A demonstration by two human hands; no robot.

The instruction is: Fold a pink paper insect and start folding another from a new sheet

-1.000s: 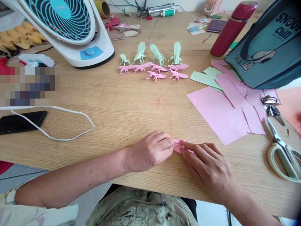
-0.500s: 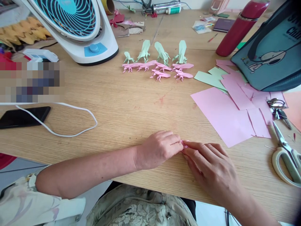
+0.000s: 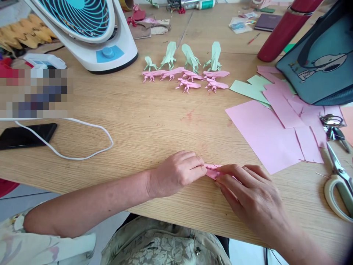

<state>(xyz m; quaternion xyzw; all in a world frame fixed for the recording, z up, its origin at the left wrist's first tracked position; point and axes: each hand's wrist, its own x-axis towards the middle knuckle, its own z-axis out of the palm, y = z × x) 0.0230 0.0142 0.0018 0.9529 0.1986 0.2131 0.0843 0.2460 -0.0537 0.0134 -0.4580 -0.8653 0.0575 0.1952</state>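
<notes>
Between my two hands, near the table's front edge, lies a narrow piece of folded pink paper (image 3: 212, 171). My left hand (image 3: 179, 170) is closed on its left end, fingertips pressed down at the tabletop. The fingers of my right hand (image 3: 249, 189) pinch the right part of the paper and cover much of it. Its middle shows between the hands, with a crease running lengthwise. Farther back stand several pink folded paper insects (image 3: 188, 84), and behind them several pale green ones (image 3: 190, 58).
Pink paper sheets (image 3: 264, 134) and green strips (image 3: 249, 91) lie at the right, with scissors (image 3: 338, 176) and keys (image 3: 335, 127) beyond. A blue bag (image 3: 322, 66) and red flask (image 3: 286, 31) stand behind. A fan (image 3: 110, 55), phone (image 3: 27, 136) and white cable (image 3: 106, 129) are at the left.
My left hand has shifted left, away from my right hand, so more of the pink paper shows between them. The right hand stays nearly in place; the view has shifted slightly.
</notes>
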